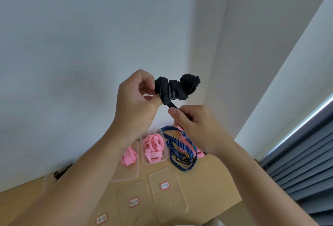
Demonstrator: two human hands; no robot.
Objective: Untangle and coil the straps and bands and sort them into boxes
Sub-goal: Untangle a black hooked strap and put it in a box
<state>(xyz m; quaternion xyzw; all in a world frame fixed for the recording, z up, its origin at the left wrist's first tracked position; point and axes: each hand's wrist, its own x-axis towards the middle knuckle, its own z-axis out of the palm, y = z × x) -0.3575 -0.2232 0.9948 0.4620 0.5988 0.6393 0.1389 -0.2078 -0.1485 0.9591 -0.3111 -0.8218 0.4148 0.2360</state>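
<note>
Two pinching grips, left hand (136, 99) on black strap tangle (177, 86), right hand (193, 123) on its tail (172, 106) below: hard pulling could tighten knots.

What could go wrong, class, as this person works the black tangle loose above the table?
The right hand pinches a free end while the left hand grips the black strap bundle; a hard tug could tighten its knots. If the bundle slips, it may fall onto the loose blue striped band below and snag it.
</note>
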